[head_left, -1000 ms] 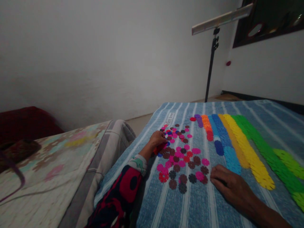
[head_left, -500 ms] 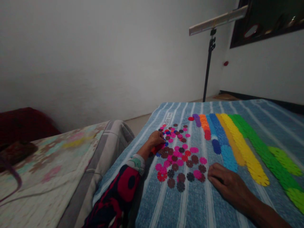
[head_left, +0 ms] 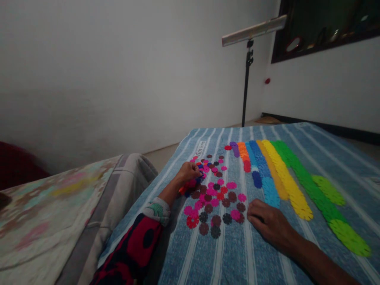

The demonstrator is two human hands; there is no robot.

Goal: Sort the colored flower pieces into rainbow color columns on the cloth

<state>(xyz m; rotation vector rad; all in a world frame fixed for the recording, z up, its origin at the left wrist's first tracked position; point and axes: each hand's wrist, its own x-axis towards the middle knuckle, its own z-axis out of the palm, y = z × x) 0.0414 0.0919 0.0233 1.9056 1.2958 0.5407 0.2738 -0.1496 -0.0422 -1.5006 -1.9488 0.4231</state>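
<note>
A loose spread of notched flower-shaped plastic discs [head_left: 208,208], in pink, brown, black and red, lies on the striped blue cloth. My left hand [head_left: 189,172] is at the far left of this spread, fingertips pinched together by blue and pink discs; whatever is between them is hidden. Under its palm some orange and blue discs [head_left: 185,189] show. My right hand [head_left: 265,217] rests on the cloth at the spread's right edge, its fingers curled closed, with nothing seen in them. Farther right, overlapping discs form single-colour rows, among them a yellow row [head_left: 287,176] and a green row [head_left: 308,180].
The striped cloth [head_left: 237,257] covers the surface under the discs. To the left stands another surface with a floral cover [head_left: 53,213]. Behind are a plain wall [head_left: 118,71] and a black stand [head_left: 246,87] bearing a long bar. A lone red disc [head_left: 228,148] lies near the far end.
The view has swung slightly right, so everything sits farther left in the picture. My left hand stays at the discs' far left side; my right hand keeps its place beside the spread.
</note>
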